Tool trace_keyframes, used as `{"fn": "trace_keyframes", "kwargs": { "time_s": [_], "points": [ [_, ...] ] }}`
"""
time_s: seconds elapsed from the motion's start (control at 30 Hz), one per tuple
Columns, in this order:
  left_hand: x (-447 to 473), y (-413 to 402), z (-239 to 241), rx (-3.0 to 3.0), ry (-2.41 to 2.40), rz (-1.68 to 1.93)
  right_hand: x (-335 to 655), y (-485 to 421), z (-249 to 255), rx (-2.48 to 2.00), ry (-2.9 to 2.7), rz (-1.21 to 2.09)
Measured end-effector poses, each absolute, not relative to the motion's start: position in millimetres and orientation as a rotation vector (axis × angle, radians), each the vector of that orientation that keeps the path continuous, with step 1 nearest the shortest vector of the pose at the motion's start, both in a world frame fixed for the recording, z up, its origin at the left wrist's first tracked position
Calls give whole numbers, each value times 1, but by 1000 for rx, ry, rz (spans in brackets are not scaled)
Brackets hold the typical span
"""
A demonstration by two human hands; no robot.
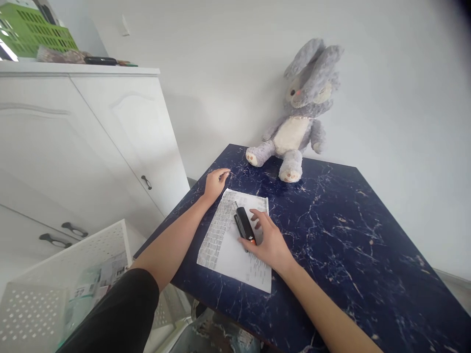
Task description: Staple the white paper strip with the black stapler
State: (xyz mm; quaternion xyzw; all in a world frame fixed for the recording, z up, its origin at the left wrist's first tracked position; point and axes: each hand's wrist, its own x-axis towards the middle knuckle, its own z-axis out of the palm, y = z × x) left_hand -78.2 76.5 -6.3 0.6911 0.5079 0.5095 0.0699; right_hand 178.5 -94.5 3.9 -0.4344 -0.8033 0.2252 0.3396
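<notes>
A black stapler (243, 224) with a small orange mark near its lower end lies on a printed sheet of paper (231, 264). My right hand (267, 240) curves around the stapler's right side, thumb at its lower end and fingers apart; a gap shows between the curled fingers and the stapler's body. Past the paper's upper left corner, my left hand (216, 184) rests on the dark blue marbled table (331, 235). Its fingers are loosely bent, with a small gap beside the thumb, and nothing shows in them.
A grey plush rabbit (292, 135) sits at the table's back edge against the wall. White cabinets (121, 122) stand at the left, with a green basket (40, 32) on top. A white perforated bin (33, 309) is at the lower left, beside the table.
</notes>
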Motion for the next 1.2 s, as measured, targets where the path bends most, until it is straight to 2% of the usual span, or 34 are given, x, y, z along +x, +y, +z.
{"fn": "trace_keyframes", "kwargs": {
  "time_s": [0.4, 0.7, 0.93, 1.2],
  "points": [
    [-24, 66, -6, 1314, 976, 1279, 197, -76, -5, -1142, -1855, 653],
    [-18, 36, 15, 1889, 925, 1054, 242, -40, -13, -1201, -1737, 611],
    [-25, 39, 11, 1981, 859, 755, 240, -38, -16, -1163, -1827, 622],
    [-29, 37, 17, 1982, 780, 639, 240, -37, -21, -1165, -1813, 649]
  ]
}}
